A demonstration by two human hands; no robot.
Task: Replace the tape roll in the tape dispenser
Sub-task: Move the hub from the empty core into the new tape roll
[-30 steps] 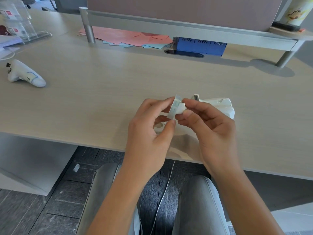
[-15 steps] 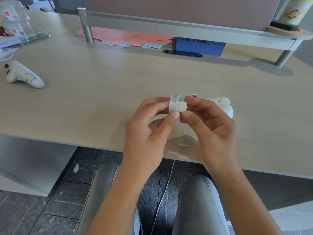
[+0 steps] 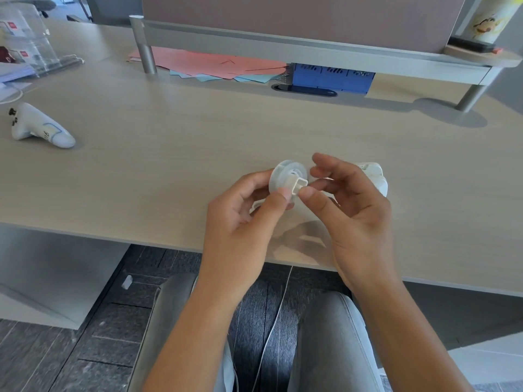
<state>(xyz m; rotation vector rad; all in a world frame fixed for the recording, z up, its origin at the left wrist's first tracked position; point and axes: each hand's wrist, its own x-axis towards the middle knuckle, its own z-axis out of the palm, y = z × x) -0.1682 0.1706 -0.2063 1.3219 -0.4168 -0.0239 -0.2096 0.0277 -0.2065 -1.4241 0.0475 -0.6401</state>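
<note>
A clear tape roll [image 3: 285,176] with a white plastic core hub [image 3: 299,184] sticking out of its middle is held above the desk near its front edge. My left hand [image 3: 243,222] grips the roll by its rim, thumb pressed by the hub. My right hand [image 3: 348,205] pinches the hub's end between thumb and a finger, the other fingers spread. The white tape dispenser [image 3: 373,176] lies on the desk behind my right hand, mostly hidden by it.
A white handheld controller [image 3: 39,127] lies at the desk's left. Pink and blue papers [image 3: 209,65] and a blue box [image 3: 331,77] sit under the grey shelf [image 3: 311,50] at the back. Clear plastic stands [image 3: 31,49] are far left. My knees are below the desk edge.
The roll has turned from edge-on to face me, so its hub now points toward the camera. Both hands shifted slightly; my right fingers have spread apart.
</note>
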